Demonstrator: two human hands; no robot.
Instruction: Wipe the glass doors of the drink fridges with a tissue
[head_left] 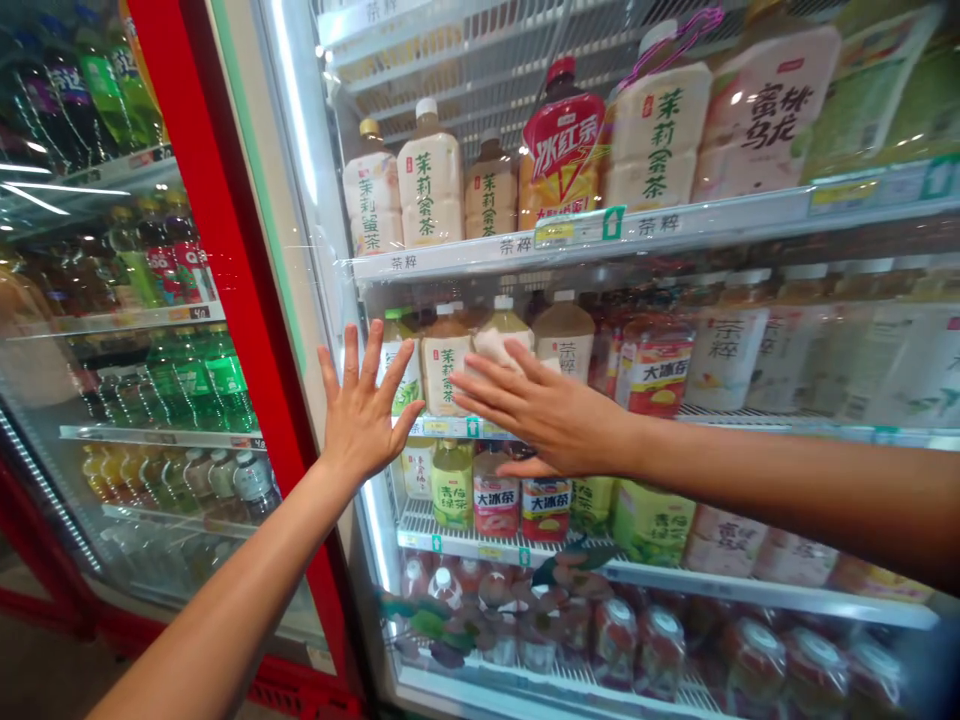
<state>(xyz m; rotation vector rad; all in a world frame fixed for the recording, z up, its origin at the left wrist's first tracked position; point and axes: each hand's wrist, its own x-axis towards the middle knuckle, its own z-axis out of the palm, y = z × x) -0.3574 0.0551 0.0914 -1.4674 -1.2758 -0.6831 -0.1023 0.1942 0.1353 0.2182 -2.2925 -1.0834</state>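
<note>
My left hand (pixel 364 410) is open, fingers spread, at the left edge of the glass door (pixel 465 285) of a drinks fridge; it holds nothing. To its right, my right hand (pixel 551 410) lies flat with its fingers stretched toward the left. A crumpled white wad that looks like a tissue (pixel 501 345) shows at its fingers, held against the glass. Part of the wad is hidden under the hand. Behind the glass, around both hands, stand tea bottles such as a jasmine tea bottle (pixel 445 360).
Bottles fill several shelves, with a red-labelled bottle (pixel 562 150) higher up. A red door frame (pixel 225 250) borders a second fridge with green bottles (pixel 225 365) on the left. Dark leaf shapes (pixel 570 570) show low on the glass.
</note>
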